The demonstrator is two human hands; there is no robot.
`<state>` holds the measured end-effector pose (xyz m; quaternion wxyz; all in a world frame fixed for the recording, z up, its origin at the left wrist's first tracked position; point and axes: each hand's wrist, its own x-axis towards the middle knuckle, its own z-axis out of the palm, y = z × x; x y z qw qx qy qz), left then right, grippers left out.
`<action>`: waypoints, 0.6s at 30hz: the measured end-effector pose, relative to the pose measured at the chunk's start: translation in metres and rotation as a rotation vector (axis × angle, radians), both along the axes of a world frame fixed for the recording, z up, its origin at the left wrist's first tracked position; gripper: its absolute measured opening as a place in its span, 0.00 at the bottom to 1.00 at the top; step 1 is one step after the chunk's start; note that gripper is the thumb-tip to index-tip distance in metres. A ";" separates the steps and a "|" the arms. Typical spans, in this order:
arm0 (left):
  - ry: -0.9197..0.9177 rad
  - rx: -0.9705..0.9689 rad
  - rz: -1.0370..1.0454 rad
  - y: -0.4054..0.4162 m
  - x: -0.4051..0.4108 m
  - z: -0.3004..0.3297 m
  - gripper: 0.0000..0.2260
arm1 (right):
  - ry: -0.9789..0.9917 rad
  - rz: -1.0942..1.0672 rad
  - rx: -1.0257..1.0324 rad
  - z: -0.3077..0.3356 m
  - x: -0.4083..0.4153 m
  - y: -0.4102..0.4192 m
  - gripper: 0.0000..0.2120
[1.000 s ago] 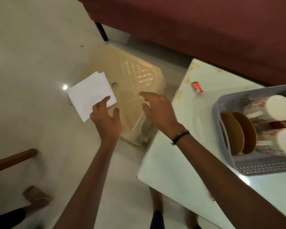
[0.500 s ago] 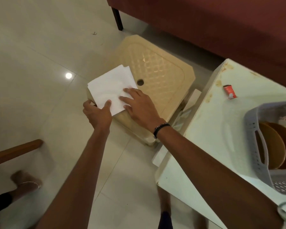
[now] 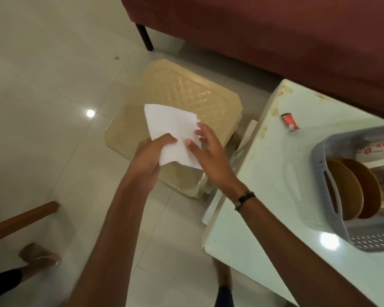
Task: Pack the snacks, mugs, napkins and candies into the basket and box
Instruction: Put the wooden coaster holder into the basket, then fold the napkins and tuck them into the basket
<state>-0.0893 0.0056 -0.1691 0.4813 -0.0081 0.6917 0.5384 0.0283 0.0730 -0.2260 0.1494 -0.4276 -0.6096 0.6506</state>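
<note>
A stack of white paper napkins [image 3: 171,125] is lifted above a beige plastic stool [image 3: 186,94]. My left hand [image 3: 151,156] grips the napkins' near left corner, thumb on top. My right hand [image 3: 208,149] holds their right edge, with the thumb on top and the fingers at the far side. On the pale table at the right stands a grey perforated basket [image 3: 324,191]. Brown plates [image 3: 350,191] stand on edge in it, beside a white mug with red flowers [image 3: 379,149]. A small red candy [image 3: 289,121] lies on the table beyond the basket.
The pale table [image 3: 275,173] fills the right side, its corner close to the stool. A dark red sofa [image 3: 275,36] runs along the back. At the lower left are a wooden rail [image 3: 20,220] and another person's foot [image 3: 40,255]. Glossy floor tiles lie to the left.
The napkins lay on the stool with both my hands closing on them. Now both hands hold them lifted and turned, nearer to me.
</note>
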 end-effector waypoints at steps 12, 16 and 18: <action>-0.162 0.025 -0.264 0.052 0.212 0.024 0.12 | 0.101 -0.389 -0.568 0.061 0.246 0.048 0.15; 0.112 -0.026 -0.352 0.075 0.290 0.020 0.11 | -0.264 -0.398 -0.127 0.079 0.314 0.072 0.13; 0.336 -0.064 -0.379 0.090 0.323 0.016 0.09 | -0.497 -0.336 0.129 0.075 0.336 0.085 0.16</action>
